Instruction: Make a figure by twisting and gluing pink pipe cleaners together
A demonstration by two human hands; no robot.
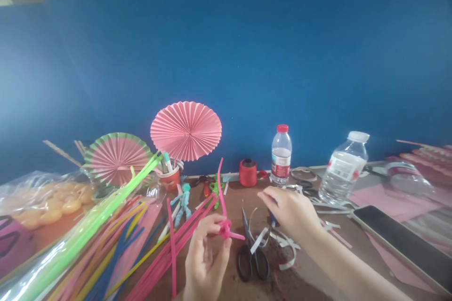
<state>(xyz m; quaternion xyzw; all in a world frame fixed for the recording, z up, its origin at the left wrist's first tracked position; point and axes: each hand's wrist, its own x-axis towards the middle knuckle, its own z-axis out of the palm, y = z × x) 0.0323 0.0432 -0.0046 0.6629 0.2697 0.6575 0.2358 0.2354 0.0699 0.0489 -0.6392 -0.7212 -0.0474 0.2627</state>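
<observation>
My left hand (206,254) pinches a twisted knot of pink pipe cleaner (225,229) between thumb and fingers. One long end of it rises upward and a short end points right. My right hand (287,204) is over the table to the right of the knot, apart from it, with its fingers bent down; whatever its fingertips touch is hidden. Black scissors (251,256) lie between the hands, blades pointing away. White paper scraps (259,240) are scattered beside them. More pink pipe cleaners (165,256) lie left of my left hand.
Two water bottles (281,160) (344,169), a red thread spool (247,173) and a cup of pens (170,178) stand toward the back. Paper fans (187,130) rise at left. A phone (406,244) lies right; bundled green pipe cleaners (84,230) lie left.
</observation>
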